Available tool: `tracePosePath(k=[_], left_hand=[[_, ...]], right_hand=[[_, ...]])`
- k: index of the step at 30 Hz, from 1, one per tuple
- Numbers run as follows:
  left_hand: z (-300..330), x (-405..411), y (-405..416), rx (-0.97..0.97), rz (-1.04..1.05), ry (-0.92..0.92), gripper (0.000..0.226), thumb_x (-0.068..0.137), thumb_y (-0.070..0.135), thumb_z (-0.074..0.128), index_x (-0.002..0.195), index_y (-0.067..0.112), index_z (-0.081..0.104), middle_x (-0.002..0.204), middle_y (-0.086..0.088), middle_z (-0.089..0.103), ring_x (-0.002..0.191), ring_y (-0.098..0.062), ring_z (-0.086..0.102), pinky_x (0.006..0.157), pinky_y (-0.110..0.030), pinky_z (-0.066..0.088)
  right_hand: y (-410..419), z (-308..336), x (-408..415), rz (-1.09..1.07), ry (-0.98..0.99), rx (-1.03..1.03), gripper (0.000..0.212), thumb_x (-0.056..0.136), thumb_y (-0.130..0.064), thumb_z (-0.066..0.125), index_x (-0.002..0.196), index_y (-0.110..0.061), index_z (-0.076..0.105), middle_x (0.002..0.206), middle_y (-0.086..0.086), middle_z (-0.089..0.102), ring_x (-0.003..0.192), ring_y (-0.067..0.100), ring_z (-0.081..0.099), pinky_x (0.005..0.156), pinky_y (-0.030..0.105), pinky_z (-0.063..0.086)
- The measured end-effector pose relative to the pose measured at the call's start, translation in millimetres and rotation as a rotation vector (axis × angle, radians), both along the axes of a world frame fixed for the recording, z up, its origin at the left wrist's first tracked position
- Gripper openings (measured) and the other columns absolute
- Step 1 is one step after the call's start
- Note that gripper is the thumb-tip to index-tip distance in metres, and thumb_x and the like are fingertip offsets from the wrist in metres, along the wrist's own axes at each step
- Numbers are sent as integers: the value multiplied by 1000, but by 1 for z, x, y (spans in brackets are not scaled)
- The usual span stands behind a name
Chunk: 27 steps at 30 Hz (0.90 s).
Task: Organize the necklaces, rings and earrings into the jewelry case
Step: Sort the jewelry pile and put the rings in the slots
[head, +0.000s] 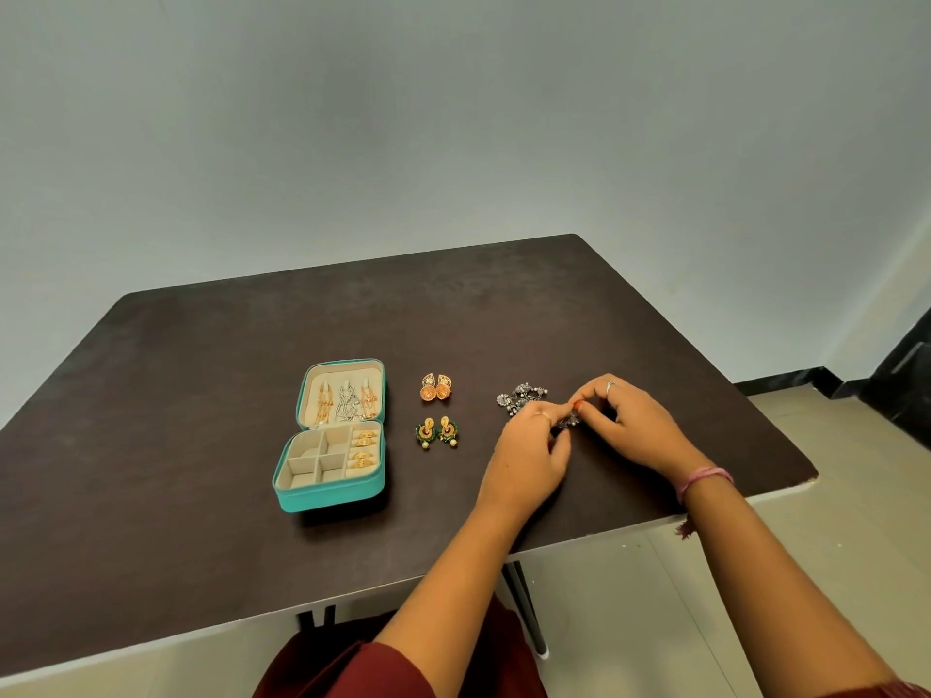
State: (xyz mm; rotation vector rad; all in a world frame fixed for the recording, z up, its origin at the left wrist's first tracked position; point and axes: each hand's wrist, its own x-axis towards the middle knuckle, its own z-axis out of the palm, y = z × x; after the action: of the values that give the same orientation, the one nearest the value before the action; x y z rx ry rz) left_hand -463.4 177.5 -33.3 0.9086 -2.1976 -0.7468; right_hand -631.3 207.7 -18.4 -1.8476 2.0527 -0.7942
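A teal jewelry case [330, 491] lies open on the dark table [201, 395]. Necklaces [345, 401] hang in its lid, and several gold rings [363, 449] sit in its right-hand slots. Its square compartments look bare. To the right lie a pair of orange-gold earrings [436, 388] and a pair of green-gold earrings [436, 431]. Further right, silver earrings [521, 397] lie on the table. My left hand [529, 455] and my right hand [635, 425] meet just in front of them, and both pinch one small dark silver earring [569, 421] between their fingertips.
The table's right edge and rounded corner [806, 476] are close to my right wrist. Pale floor [831, 445] and a dark skirting lie beyond. A table leg [526, 607] stands under the near edge. A plain wall rises behind.
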Motion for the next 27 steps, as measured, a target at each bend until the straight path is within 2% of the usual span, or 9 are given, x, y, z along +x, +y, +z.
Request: tracePosePath(k=[2,6,11,14,15,17,20,24,27], left_hand=[[5,4,1,77,27,118,35,89,10,60,121,20,64,108,3,62,71,-3,53,75,-5,38],[12,10,6,189,65,327,32,82,7,70,113,18,68,86,18,59,73,3,54,73,-3,38],[16,14,8,337,122,513,19,81,12,74,100,17,73,90,13,70,74,2,58,65,-10,41],[19,18,10,472,101,614,18,85,11,71,100,21,71,93,7,73,89,-11,66,78,-27,51],[20,19,11,513,78,649,18,86,10,69,101,22,70,95,6,73,92,-12,66,82,-28,52],[26,22,12,582,26,706,20,89,8,64,103,21,69,95,8,71,92,-3,65,81,-18,50],[39,25,9,659,-27,757,20,93,8,59,108,18,68,93,11,68,84,4,59,78,-14,46],[52,34,-2,799,-81,813,23,94,3,55,106,18,68,93,0,67,89,-8,59,82,-22,49],[60,44,-9,805,-109,804,36,88,-11,53,106,17,68,90,-2,67,89,-12,59,82,-25,48]], right_hand=[[2,0,1,5,-18,0,14,94,-26,53,98,-36,62,103,-14,57,89,5,55,75,26,46],[8,2,0,45,-51,-17,18,93,-22,57,106,-29,67,104,-11,60,92,4,56,80,25,47],[10,3,3,7,-78,-14,10,90,-25,62,95,-27,70,97,-11,62,90,6,58,78,22,48],[12,12,5,-91,-254,-21,8,88,-22,64,89,-21,72,94,-10,64,86,7,63,75,17,47],[13,16,6,-122,-338,-20,7,87,-18,65,86,-17,72,93,-8,67,82,10,66,74,20,50],[14,26,9,-151,-479,14,6,83,-11,66,83,-10,72,94,-4,69,77,14,70,68,23,54],[14,41,13,-131,-583,79,8,83,-8,66,89,-4,71,91,4,73,78,13,72,60,18,52],[14,62,20,-98,-715,85,8,85,-9,67,90,-4,72,86,10,74,79,14,72,60,16,51],[12,73,27,-73,-802,80,8,84,-12,69,89,-7,72,89,11,74,80,15,72,66,20,54]])
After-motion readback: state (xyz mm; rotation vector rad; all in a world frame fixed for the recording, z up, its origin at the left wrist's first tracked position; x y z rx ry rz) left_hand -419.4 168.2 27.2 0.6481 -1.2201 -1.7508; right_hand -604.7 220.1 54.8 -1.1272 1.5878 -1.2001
